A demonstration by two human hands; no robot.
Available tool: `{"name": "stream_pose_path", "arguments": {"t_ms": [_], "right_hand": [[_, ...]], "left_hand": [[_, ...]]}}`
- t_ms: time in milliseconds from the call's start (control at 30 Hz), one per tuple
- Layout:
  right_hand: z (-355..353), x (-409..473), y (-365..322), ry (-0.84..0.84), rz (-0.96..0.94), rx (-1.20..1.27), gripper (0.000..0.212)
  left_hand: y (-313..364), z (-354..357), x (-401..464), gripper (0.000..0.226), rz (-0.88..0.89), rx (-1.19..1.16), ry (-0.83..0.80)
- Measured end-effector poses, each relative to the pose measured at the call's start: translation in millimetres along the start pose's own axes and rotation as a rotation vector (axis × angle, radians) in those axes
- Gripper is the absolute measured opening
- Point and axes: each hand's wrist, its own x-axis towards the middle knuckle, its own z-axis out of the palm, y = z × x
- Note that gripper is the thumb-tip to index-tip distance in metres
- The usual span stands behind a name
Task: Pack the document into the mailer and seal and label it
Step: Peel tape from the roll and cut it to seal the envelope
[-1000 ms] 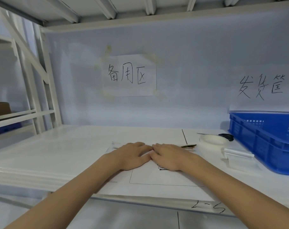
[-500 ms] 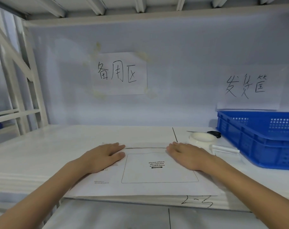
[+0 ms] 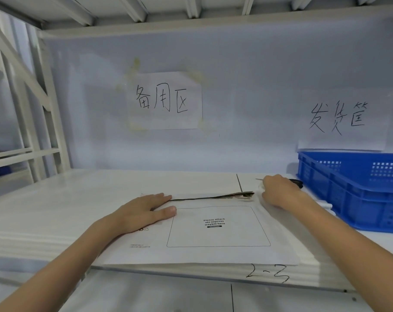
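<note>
A white mailer (image 3: 218, 251) lies flat at the shelf's front edge, printed with a box reading "Please attach sto express waybill here". Its far edge shows a dark seam (image 3: 213, 196), with the flap slightly lifted at the right end. My left hand (image 3: 143, 211) rests flat on the mailer's upper left part, fingers straight. My right hand (image 3: 278, 191) is off the mailer to the right, arched over the spot where the tape roll sat; the roll and my fingertips are hidden under it. No document is visible.
A blue crate (image 3: 353, 188) stands at the right. Black scissors (image 3: 296, 183) lie just behind my right hand. Two handwritten paper signs (image 3: 166, 101) hang on the back wall. A white shelf frame (image 3: 33, 122) stands at the left.
Both hands slid apart along the mailer's far edge. My right hand then left the mailer and moved right over the tape roll. My left hand stayed pressed on the left part.
</note>
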Motion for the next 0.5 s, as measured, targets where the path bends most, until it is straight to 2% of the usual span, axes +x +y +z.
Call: {"name": "stream_pose_path", "arguments": {"t_ms": [100, 200, 233, 300, 333, 400, 500], "right_hand": [[-5, 3, -1, 0.008, 0.006, -0.046, 0.009], [-21, -2, -5, 0.083, 0.034, -0.054, 0.025], [-26, -5, -8, 0.138, 0.013, -0.046, 0.024], [-36, -10, -18, 0.253, -0.074, 0.009, 0.011], [-40, -12, -27, 0.294, -0.127, 0.073, 0.013], [-45, -16, -49, 0.349, -0.222, 0.158, 0.02], [-44, -18, -90, 0.36, -0.363, 0.106, 0.019]], "left_hand": [[-6, 1, 1, 0.09, 0.018, -0.094, 0.045], [-8, 3, 5, 0.071, 0.013, -0.139, 0.082], [-9, 4, 6, 0.065, 0.013, -0.129, 0.092], [-9, 5, 7, 0.054, 0.015, -0.081, 0.116], [-9, 5, 7, 0.052, 0.015, -0.054, 0.124], [-7, 4, 5, 0.056, 0.018, -0.035, 0.131], [-8, 3, 4, 0.069, 0.026, -0.056, 0.141]]}}
